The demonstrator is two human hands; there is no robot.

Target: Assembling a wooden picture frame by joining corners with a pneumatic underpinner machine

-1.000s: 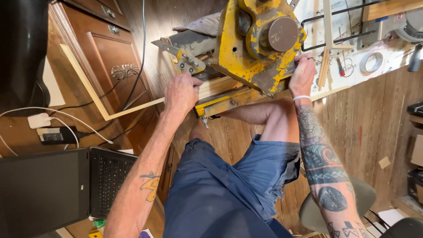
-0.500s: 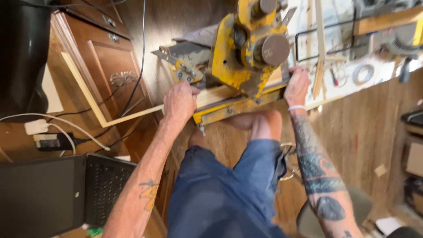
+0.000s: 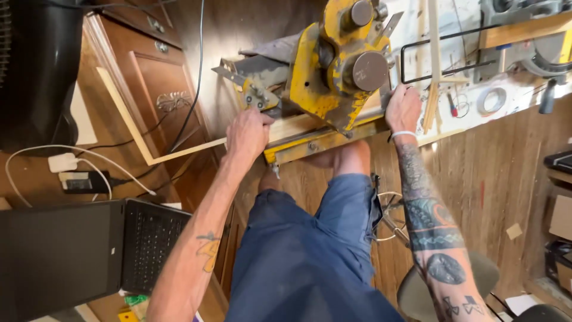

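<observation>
The left hand [image 3: 249, 132] lies flat on a pale wooden frame strip [image 3: 179, 150], pressing it down where it enters the yellow machine [image 3: 333, 77] on the table [image 3: 512, 101]. Its grip is pressed down over the wood rather than curled round it. Against the earlier views, this hand has barely shifted along the strip, and the L-shaped length of moulding sticks out to the left at much the same angle, so the wood seems held steady, not fed on.

The right hand [image 3: 403, 107] has changed more: it now sits a little higher and farther right, against the machine's right side, fingers bent over the edge beside a thin upright stick [image 3: 432, 65]. Whether it clasps a lever or only braces there I cannot tell.

In my judgement both hands are settled to clamp the strip in place. A laptop [image 3: 77, 250] lies near left, a roll of tape [image 3: 492, 100] far right.
</observation>
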